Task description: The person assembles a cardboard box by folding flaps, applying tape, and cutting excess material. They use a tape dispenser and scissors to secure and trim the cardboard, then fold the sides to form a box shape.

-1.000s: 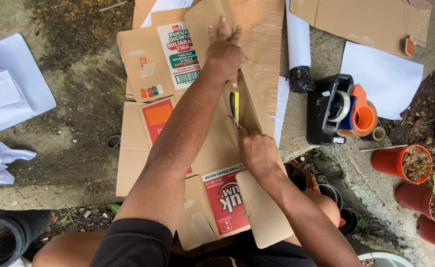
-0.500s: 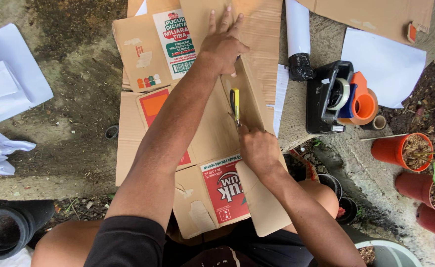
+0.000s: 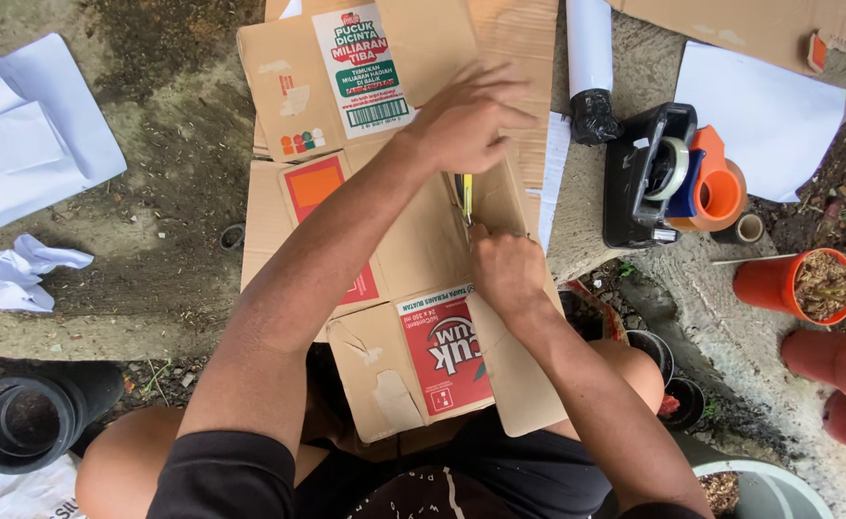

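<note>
Right hand (image 3: 508,274) clenched around a yellow knife (image 3: 466,195), blade in the flattened cardboard box (image 3: 394,250) at centre. Left hand (image 3: 466,120), at twelve o'clock of it, presses the cardboard, fingers spread, grasping nothing. The cut looks partway; much cardboard remains uncut.

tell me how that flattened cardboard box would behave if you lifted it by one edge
The flattened cardboard box would probably hinge and sag at its creased flaps, staying stiff between folds. Being thin and wide, it looks light for its size. It likely slides easily, which may be why the left hand presses it while the right hand works a yellow cutter.
</note>
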